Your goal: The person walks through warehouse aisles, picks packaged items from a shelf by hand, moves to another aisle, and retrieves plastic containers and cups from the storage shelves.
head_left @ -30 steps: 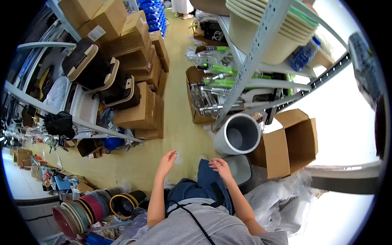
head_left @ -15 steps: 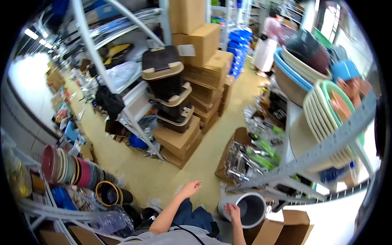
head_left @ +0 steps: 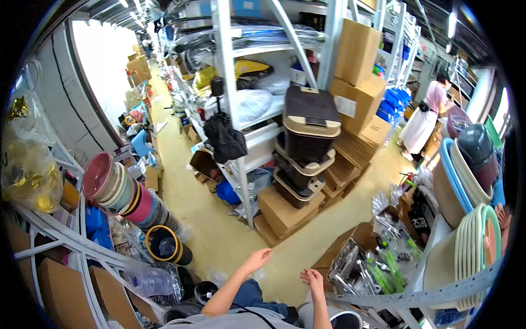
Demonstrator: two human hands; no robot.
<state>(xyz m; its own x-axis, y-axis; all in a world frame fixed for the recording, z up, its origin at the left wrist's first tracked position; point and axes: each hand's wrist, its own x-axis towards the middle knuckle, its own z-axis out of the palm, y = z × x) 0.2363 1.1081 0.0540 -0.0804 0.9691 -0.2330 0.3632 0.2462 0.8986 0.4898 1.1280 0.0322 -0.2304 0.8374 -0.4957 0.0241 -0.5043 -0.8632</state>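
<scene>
My left hand (head_left: 257, 260) is held out above the floor in front of my body. Its fingers point right, loosely bent, with nothing visible in them. To its right, my right hand (head_left: 313, 278) hangs above a grey bucket (head_left: 346, 319), apart from it. Its fingers are slightly apart and also hold nothing that I can see. The nearest thing beyond my right hand is a cardboard box (head_left: 359, 236) filled with wrapped metal and green-handled items (head_left: 392, 268).
Stacked tubs (head_left: 459, 268) stand on a shelf at right, another person's hand (head_left: 501, 216) beside them. Black lidded bins (head_left: 311, 118) sit on cartons (head_left: 287, 214) ahead. Buckets (head_left: 143, 205) lean at left. A person (head_left: 424, 118) stands further back. An aisle (head_left: 178, 159) runs left.
My view has turned left and up, so shelves, bins and tubs appear further right. The grey bucket is now mostly below the frame. Both hands stay in front of me, holding nothing visible.
</scene>
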